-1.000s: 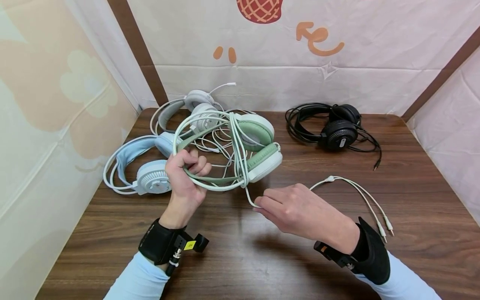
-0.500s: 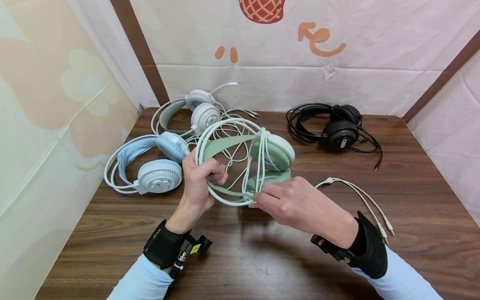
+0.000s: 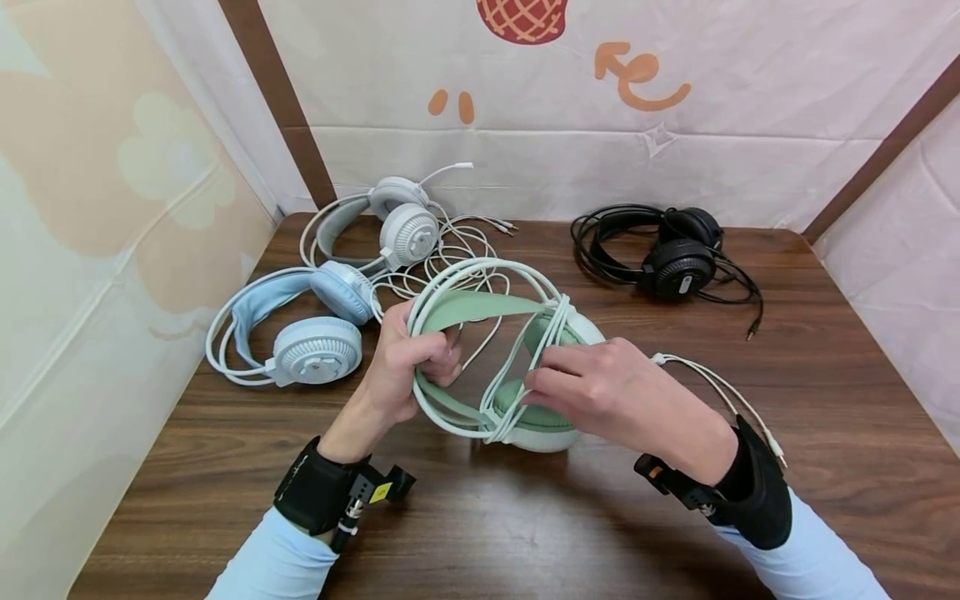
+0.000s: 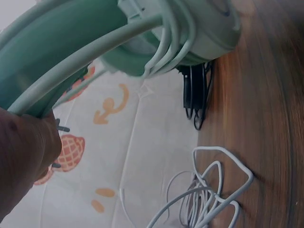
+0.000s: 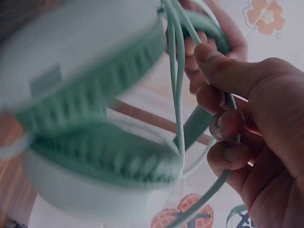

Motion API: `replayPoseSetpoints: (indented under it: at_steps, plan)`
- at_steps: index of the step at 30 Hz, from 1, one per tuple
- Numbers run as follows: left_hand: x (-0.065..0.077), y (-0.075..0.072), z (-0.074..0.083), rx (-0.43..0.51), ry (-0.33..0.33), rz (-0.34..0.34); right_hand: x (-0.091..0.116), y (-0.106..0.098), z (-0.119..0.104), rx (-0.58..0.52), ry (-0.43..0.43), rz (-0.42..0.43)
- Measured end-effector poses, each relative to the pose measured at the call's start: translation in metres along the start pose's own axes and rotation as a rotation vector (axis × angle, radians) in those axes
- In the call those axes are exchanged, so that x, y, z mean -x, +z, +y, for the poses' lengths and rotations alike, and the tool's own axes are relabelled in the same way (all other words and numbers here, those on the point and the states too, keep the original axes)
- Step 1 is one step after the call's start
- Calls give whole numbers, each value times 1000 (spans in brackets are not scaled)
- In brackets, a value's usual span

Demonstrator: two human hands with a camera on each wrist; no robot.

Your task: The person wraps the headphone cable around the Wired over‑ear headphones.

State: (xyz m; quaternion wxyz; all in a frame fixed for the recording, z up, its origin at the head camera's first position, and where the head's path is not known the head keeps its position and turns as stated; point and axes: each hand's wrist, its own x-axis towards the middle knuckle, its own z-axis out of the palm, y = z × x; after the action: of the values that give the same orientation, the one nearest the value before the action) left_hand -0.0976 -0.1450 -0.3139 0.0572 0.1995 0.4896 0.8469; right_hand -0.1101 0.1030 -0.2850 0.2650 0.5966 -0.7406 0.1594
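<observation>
Your left hand (image 3: 405, 358) grips the green headphones (image 3: 540, 437) by the headband (image 3: 480, 305); your right hand (image 3: 607, 387) pinches their cable (image 5: 207, 195). Within 1 second, that hand has risen from below them to the 2 earcups (image 5: 109, 71), so the winding looks further along. You hold them above the table (image 3: 450, 533), near the blue headphones (image 3: 318, 350).

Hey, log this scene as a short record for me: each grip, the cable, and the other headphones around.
Left grip: holds the headband of the green-and-white headphones
Right grip: pinches the pale cable
Cable winding: several strands looped around the held headphones
Held headphones: raised above the table
On table, left: blue headphones, grey headphones behind them
On table, right: black headphones
</observation>
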Motion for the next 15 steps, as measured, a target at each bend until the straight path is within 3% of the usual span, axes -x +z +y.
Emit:
replayPoseSetpoints:
  at_steps: [10, 15]
  plan:
    - [11, -7, 6, -41, -71, -71, 5, -15, 13, -123, 94, -17]
    - [14, -10, 6, -14, -61, -143, 9, -21, 21, -195, 141, -3]
